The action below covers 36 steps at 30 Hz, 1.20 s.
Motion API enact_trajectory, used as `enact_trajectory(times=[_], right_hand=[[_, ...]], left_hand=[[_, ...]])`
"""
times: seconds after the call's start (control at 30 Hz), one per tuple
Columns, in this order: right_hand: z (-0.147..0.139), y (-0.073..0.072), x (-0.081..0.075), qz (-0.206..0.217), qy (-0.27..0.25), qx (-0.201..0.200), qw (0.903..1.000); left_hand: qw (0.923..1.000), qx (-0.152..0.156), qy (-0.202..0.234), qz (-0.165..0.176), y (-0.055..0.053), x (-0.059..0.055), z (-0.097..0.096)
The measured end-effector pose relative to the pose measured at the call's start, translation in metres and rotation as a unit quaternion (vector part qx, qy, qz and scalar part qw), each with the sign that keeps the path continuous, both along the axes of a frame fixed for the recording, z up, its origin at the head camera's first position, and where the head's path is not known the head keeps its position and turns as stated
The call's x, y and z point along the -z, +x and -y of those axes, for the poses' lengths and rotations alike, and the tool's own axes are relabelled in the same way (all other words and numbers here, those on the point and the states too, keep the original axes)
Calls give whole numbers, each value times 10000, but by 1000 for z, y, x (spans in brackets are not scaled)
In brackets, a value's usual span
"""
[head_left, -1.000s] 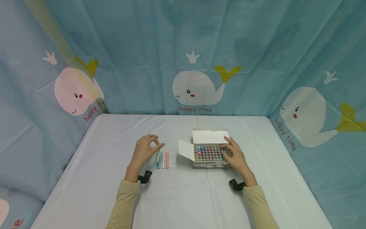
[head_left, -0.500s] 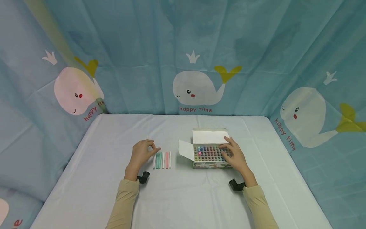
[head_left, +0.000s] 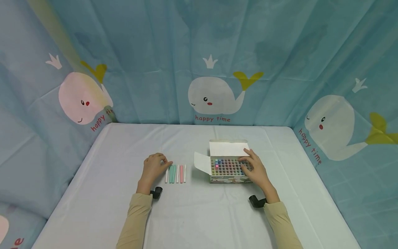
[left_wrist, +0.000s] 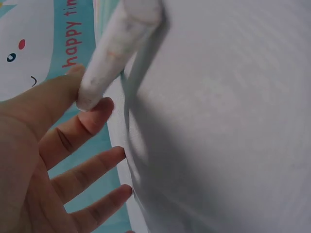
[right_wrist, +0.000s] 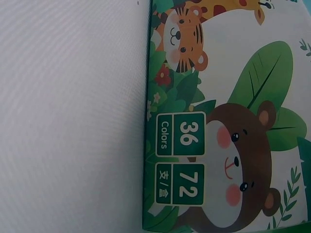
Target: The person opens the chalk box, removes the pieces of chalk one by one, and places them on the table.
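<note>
The right hand (head_left: 255, 169) hides part of the right end of the box (head_left: 231, 180), whether many holes (head_left: 228, 167) are filled is too small to tell, left of the box the left hand (head_left: 153, 167) covers the tip of a white stick (head_left: 166, 177), and the box's giraffe (right_wrist: 226, 7) runs off the right wrist view.

The left hand (head_left: 153, 166) pinches between thumb (left_wrist: 51, 97) and forefinger (left_wrist: 73, 136), other fingers (left_wrist: 90, 173) spread. The right hand (head_left: 256, 169) holds its fingers apart. Both arms (head_left: 133, 218) slant inward.

left grip (head_left: 153, 168) | shifted left | white chalk (head_left: 166, 175): now beside teal chalks (head_left: 173, 174)
</note>
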State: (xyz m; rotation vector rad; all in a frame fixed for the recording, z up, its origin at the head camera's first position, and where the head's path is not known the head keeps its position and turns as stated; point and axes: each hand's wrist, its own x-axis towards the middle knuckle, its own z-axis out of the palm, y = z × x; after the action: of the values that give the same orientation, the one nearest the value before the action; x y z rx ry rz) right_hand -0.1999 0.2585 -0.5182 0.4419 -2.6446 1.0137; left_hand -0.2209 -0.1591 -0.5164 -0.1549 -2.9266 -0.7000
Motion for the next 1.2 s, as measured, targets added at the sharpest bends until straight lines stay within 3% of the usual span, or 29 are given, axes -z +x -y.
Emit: enact_trajectory(times=[0.27, 0.67, 1.03, 1.2], right_hand=[[0, 1, 0, -81, -88, -30, 9999], [-1, -1, -1, -166, 1, -107, 9998], [-1, -2, 1, -102, 19, -52, 9999], [0, -1, -1, -79, 21, -57, 10000]], left_hand=[[9997, -58, 31, 248, -1, 3, 1], [9997, -23, 85, 211, -3, 5, 2], [9996, 11, 48, 277, -3, -4, -1], [9990, 67, -80, 424, -1, -3, 1]])
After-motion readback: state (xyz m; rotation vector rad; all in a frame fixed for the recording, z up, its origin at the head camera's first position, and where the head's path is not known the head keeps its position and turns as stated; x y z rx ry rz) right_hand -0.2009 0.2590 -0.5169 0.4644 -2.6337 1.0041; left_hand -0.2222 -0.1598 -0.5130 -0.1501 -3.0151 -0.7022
